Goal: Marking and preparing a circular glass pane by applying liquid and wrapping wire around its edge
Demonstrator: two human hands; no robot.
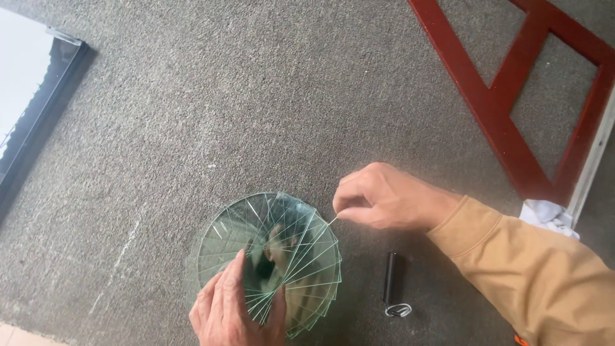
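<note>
Left hand [227, 311]: at the bottom edge of the view, laid flat on the glass stack [272, 259], fingers together and pointing up toward the stack's centre, thumb out to the right. It presses on the glass rather than gripping it; the palm side cannot be seen.

Glass stack: thin greenish panes fanned into a spiral, forming a near-round outline. It lies on the carpet [256, 96], under and just above the left hand. The top panes reflect the person.

Right hand [378, 195]: up and to the right of the stack, just off its upper right edge. Thumb and forefinger are pinched together on the corner of one pane [332, 220] that sticks out from the fan; the other fingers are curled in. A tan sleeve [532, 269] covers the forearm, which enters from the lower right.

Black cylinder [393, 282]: lies on the carpet right of the stack, below the right wrist, touching neither hand. Its near end shows a pale rim.

White cloth [548, 216]: crumpled, just beyond the sleeve, at the foot of the frame.

Red frame [506, 122]: wooden bars, well beyond the right hand, upper right.

Dark-edged panel [38, 115]: far left, well apart from both hands.
</note>
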